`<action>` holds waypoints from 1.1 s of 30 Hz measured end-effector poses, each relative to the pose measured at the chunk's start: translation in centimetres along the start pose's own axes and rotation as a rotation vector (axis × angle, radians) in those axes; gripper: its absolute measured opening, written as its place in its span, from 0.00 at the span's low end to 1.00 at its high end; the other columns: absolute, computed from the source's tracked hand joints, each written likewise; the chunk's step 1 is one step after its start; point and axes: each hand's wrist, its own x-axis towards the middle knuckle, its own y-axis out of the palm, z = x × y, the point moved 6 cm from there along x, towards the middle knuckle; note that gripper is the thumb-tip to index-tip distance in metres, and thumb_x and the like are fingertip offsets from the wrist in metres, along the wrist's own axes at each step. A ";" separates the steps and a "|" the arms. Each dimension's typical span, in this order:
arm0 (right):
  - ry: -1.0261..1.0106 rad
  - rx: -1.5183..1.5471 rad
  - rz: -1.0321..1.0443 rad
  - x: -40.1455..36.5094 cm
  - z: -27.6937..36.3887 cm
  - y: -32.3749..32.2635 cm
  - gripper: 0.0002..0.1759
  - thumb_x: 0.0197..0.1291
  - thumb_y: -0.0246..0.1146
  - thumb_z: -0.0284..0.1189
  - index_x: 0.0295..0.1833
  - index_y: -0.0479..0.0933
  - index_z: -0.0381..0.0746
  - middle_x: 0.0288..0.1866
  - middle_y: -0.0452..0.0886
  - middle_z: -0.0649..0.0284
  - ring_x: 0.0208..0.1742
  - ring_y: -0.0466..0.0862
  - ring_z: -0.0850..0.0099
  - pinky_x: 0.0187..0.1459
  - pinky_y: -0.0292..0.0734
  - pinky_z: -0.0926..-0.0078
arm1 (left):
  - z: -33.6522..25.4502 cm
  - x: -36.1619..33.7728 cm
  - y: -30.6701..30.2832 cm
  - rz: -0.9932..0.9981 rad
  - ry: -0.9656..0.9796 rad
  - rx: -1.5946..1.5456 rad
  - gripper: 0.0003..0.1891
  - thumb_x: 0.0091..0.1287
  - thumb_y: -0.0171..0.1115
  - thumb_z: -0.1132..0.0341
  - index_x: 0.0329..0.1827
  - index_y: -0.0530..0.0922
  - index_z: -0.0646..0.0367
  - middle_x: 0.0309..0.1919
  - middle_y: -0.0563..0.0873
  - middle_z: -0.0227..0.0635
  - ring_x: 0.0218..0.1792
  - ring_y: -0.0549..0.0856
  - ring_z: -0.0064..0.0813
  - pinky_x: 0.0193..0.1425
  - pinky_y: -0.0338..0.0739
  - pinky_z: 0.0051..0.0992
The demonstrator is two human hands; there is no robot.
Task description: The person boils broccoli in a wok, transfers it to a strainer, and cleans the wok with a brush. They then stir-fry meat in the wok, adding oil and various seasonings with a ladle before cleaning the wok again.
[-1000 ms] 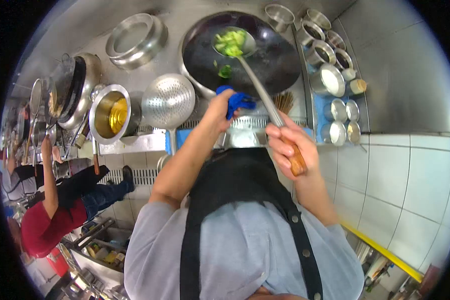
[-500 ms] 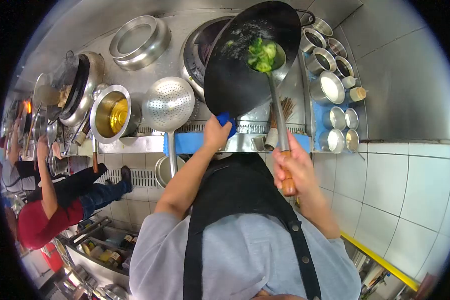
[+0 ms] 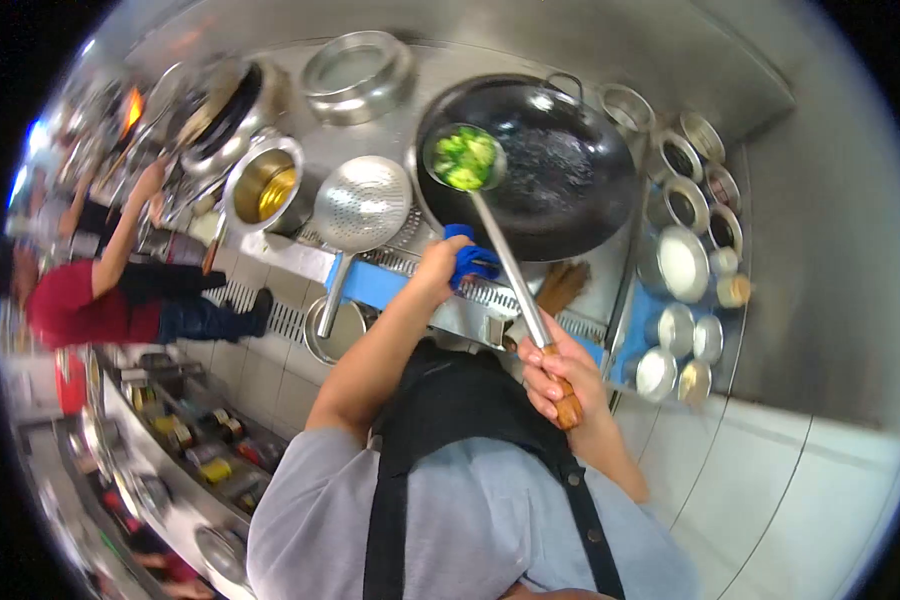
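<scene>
My right hand [image 3: 567, 372] is wrapped round the wooden handle of a long metal ladle [image 3: 508, 255]. Bright green vegetable pieces [image 3: 464, 158], which look like broccoli, fill its bowl over the left part of the black wok [image 3: 570, 165]. Inside, the wok looks wet and shiny. My left hand [image 3: 437, 268] is closed on a bunched blue cloth [image 3: 473, 258] at the wok's near left rim. Whether a wok handle lies under the cloth is hidden. Behind the ladle's shaft lies a bamboo brush [image 3: 562, 288].
Left of the wok are a perforated strainer [image 3: 363, 205], a pot of yellow oil [image 3: 270, 185] and a lidded steel pot [image 3: 358, 78]. Seasoning containers [image 3: 681, 262] line the right side. A co-worker in a red shirt [image 3: 75, 300] stands at another stove to the left.
The wok has come down from a steep tilt to lie nearly level on the burner. The ladle with the vegetables has shifted left. My view has turned, so the surroundings appear rotated.
</scene>
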 end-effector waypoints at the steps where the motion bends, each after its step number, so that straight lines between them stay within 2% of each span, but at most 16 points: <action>1: -0.016 -0.063 -0.044 -0.1 0.8 -0.5 0.43 0.70 0.59 0.22 0.86 0.49 0.40 0.42 0.71 0.62 0.23 0.71 0.82 0.19 0.74 0.80 | 0.0 0.6 1.3 0.033 0.019 -0.046 0.11 0.70 0.64 0.62 0.45 0.80 0.62 0.31 0.87 0.40 0.22 0.84 0.31 0.20 0.76 0.26; 4: -0.018 -0.174 -0.141 -0.2 1.6 -2.9 0.46 0.69 0.60 0.21 0.87 0.46 0.41 0.42 0.72 0.63 0.25 0.72 0.82 0.19 0.76 0.79 | 1.1 3.3 3.7 0.097 -0.050 -0.175 0.13 0.73 0.64 0.60 0.47 0.80 0.62 0.35 0.88 0.38 0.28 0.87 0.29 0.26 0.81 0.28; 5: -0.023 -0.190 -0.141 -0.2 1.6 -4.0 0.46 0.69 0.60 0.20 0.87 0.45 0.42 0.43 0.72 0.63 0.25 0.72 0.82 0.19 0.76 0.79 | 1.6 4.7 4.4 0.113 0.040 -0.250 0.16 0.74 0.63 0.56 0.49 0.82 0.63 0.38 0.90 0.37 0.32 0.88 0.28 0.31 0.83 0.27; 6: -0.034 -0.241 -0.167 -0.1 1.6 -4.5 0.46 0.69 0.60 0.20 0.87 0.44 0.44 0.44 0.73 0.63 0.25 0.72 0.82 0.19 0.77 0.79 | 2.2 7.6 3.7 0.194 0.261 -0.072 0.19 0.74 0.64 0.54 0.51 0.85 0.63 0.42 0.91 0.39 0.39 0.89 0.30 0.41 0.85 0.31; 7: -0.020 -0.292 -0.169 0.0 1.5 -5.1 0.45 0.70 0.60 0.20 0.86 0.44 0.42 0.45 0.73 0.63 0.24 0.72 0.82 0.18 0.77 0.79 | 1.0 5.4 4.1 -0.031 0.248 0.077 0.21 0.75 0.63 0.51 0.52 0.88 0.64 0.45 0.91 0.41 0.44 0.89 0.33 0.49 0.85 0.37; 8: -0.031 -0.333 -0.166 -0.3 1.5 -5.9 0.44 0.71 0.59 0.19 0.85 0.43 0.40 0.44 0.73 0.63 0.24 0.71 0.83 0.18 0.77 0.78 | 2.3 7.2 3.9 -0.107 0.268 0.002 0.24 0.77 0.61 0.48 0.52 0.88 0.65 0.46 0.91 0.45 0.47 0.89 0.39 0.54 0.83 0.43; 9: -0.047 -0.407 -0.085 -0.5 1.3 -5.1 0.43 0.71 0.59 0.19 0.84 0.44 0.38 0.43 0.73 0.64 0.24 0.71 0.83 0.18 0.77 0.78 | -0.1 1.1 3.5 -0.277 0.206 0.186 0.26 0.78 0.60 0.47 0.53 0.86 0.67 0.45 0.91 0.48 0.46 0.89 0.43 0.55 0.82 0.45; 10: -0.035 -0.483 -0.093 -0.9 1.0 -4.6 0.44 0.71 0.60 0.20 0.84 0.43 0.38 0.42 0.73 0.64 0.24 0.71 0.83 0.18 0.77 0.78 | 1.5 2.5 2.1 -0.295 0.213 0.237 0.24 0.78 0.61 0.49 0.53 0.84 0.68 0.45 0.90 0.50 0.46 0.88 0.46 0.57 0.81 0.47; 11: 0.010 -0.560 -0.063 -1.3 0.3 -3.8 0.46 0.70 0.61 0.20 0.85 0.43 0.38 0.42 0.72 0.65 0.24 0.72 0.82 0.18 0.77 0.78 | 2.4 2.1 1.0 -0.318 0.445 0.169 0.22 0.79 0.60 0.51 0.52 0.83 0.66 0.45 0.90 0.47 0.46 0.89 0.43 0.56 0.81 0.45; 12: 0.040 -0.638 -0.038 -1.8 -0.2 -2.7 0.47 0.69 0.61 0.20 0.86 0.42 0.38 0.42 0.72 0.65 0.24 0.72 0.82 0.18 0.77 0.79 | 3.4 -0.5 -0.2 -0.214 0.445 -0.003 0.19 0.78 0.61 0.53 0.52 0.83 0.64 0.44 0.90 0.42 0.45 0.89 0.37 0.55 0.82 0.42; 14: 0.093 -0.739 0.001 -3.4 -1.2 -1.5 0.49 0.68 0.62 0.20 0.87 0.41 0.39 0.42 0.72 0.65 0.23 0.72 0.82 0.18 0.77 0.79 | 5.6 -8.5 -2.8 0.050 0.365 -0.279 0.16 0.76 0.65 0.60 0.55 0.83 0.65 0.44 0.90 0.41 0.44 0.91 0.34 0.53 0.86 0.37; 18: 0.280 -0.817 0.154 -2.5 -5.8 1.8 0.54 0.64 0.63 0.20 0.89 0.39 0.40 0.43 0.71 0.64 0.23 0.73 0.81 0.18 0.76 0.79 | 14.4 -23.9 -14.5 -0.125 0.202 -0.422 0.21 0.68 0.68 0.67 0.61 0.81 0.66 0.49 0.91 0.46 0.45 0.93 0.39 0.54 0.90 0.40; 21: 0.447 -0.764 0.298 -1.2 -12.4 5.6 0.55 0.64 0.64 0.20 0.89 0.37 0.41 0.44 0.71 0.62 0.22 0.73 0.80 0.17 0.75 0.78 | 23.5 -32.3 -22.7 -0.378 0.241 -0.717 0.21 0.67 0.69 0.67 0.62 0.80 0.66 0.50 0.90 0.47 0.46 0.93 0.40 0.53 0.90 0.41; 25: 0.828 -0.505 0.574 -0.5 -26.5 13.9 0.55 0.65 0.66 0.21 0.89 0.38 0.38 0.44 0.70 0.60 0.22 0.74 0.80 0.17 0.77 0.78 | 28.4 -44.2 -28.2 -0.658 0.295 -0.819 0.21 0.67 0.68 0.67 0.62 0.80 0.66 0.49 0.89 0.47 0.47 0.92 0.40 0.53 0.89 0.41; 31: 1.255 -0.297 0.747 -1.2 -49.1 23.3 0.51 0.66 0.63 0.17 0.88 0.42 0.38 0.45 0.72 0.59 0.23 0.75 0.80 0.16 0.76 0.80 | 33.9 -51.6 -33.5 -0.751 0.572 -0.926 0.24 0.68 0.70 0.63 0.64 0.79 0.67 0.51 0.90 0.45 0.47 0.92 0.37 0.55 0.88 0.38; 33: 1.330 -0.324 0.827 -2.9 -55.6 26.1 0.48 0.69 0.62 0.19 0.88 0.44 0.38 0.40 0.74 0.62 0.23 0.74 0.80 0.18 0.74 0.80 | 35.5 -54.8 -34.3 -0.839 0.544 -0.934 0.25 0.67 0.72 0.63 0.64 0.79 0.67 0.50 0.90 0.44 0.47 0.91 0.36 0.55 0.88 0.37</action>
